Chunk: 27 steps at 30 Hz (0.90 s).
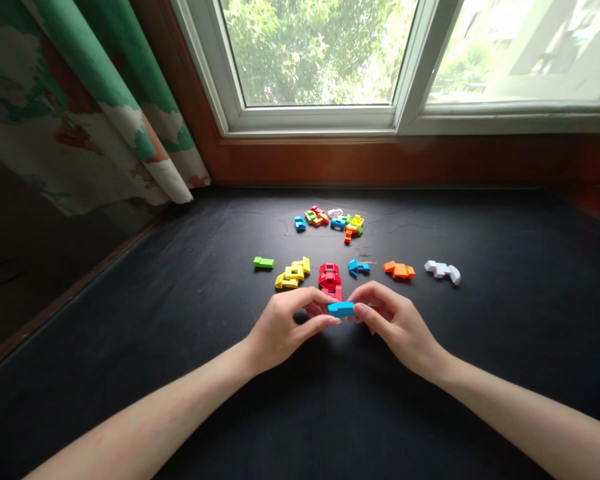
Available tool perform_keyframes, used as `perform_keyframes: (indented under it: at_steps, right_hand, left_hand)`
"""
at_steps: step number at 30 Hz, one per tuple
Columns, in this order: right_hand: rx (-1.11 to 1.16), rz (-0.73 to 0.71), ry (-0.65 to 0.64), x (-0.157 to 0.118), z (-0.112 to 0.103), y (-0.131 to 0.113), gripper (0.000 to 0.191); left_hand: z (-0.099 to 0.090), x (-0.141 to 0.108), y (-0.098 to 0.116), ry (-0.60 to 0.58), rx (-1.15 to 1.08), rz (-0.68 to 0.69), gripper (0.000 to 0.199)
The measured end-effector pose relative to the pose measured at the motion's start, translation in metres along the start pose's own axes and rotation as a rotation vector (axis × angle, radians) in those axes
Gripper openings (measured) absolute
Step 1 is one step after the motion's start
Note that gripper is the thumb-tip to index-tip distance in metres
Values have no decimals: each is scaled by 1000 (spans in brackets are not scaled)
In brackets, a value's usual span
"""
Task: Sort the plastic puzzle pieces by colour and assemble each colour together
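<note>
Between my two hands is a small blue plastic block (341, 309), held above the black tabletop. My left hand (293, 323) pinches its left end with thumb and fingers. At its right end, my right hand (393, 323) grips it with the thumb and fingertips. Just beyond the hands lie red blocks (330, 275), partly hidden behind my fingers. Yellow blocks (293, 273) rest to the left of them and a blue block piece (359, 267) to the right.
A green block (264, 263) lies at the left of the row. Orange blocks (399, 270) and white blocks (443, 271) lie to the right. Farther back is a mixed-colour pile (338, 223). A curtain (130, 120) hangs at the left, beside a window (320, 120) behind the black table (130, 320).
</note>
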State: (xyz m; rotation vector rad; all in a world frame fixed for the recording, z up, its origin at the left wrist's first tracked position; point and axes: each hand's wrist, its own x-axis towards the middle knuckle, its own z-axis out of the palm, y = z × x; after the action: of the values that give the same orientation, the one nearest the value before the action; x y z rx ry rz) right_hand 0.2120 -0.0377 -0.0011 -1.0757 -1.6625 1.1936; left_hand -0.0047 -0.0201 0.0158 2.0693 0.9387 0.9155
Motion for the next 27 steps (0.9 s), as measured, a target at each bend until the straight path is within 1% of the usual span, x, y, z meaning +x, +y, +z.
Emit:
perform_keyframes:
  at_steps: [8, 13, 18, 24, 27]
  right_hand:
    - [-15, -2, -9, 0, 1, -1, 20]
    - [-3, -23, -20, 0, 1, -3, 18]
    - [0, -23, -23, 0, 0, -3, 19]
    - [-8, -19, -23, -1, 1, -2, 17]
    - [-13, -19, -34, 0, 1, -2, 17]
  left_hand:
    - [0, 0, 0, 9, -7, -38, 16]
    - [-1, 0, 0, 7, 25, -47, 18]
    - [-1, 0, -1, -13, 49, -51, 23]
    - [-1, -1, -1, -31, 26, -59, 22]
    - [-1, -1, -1, -41, 30, -53, 25]
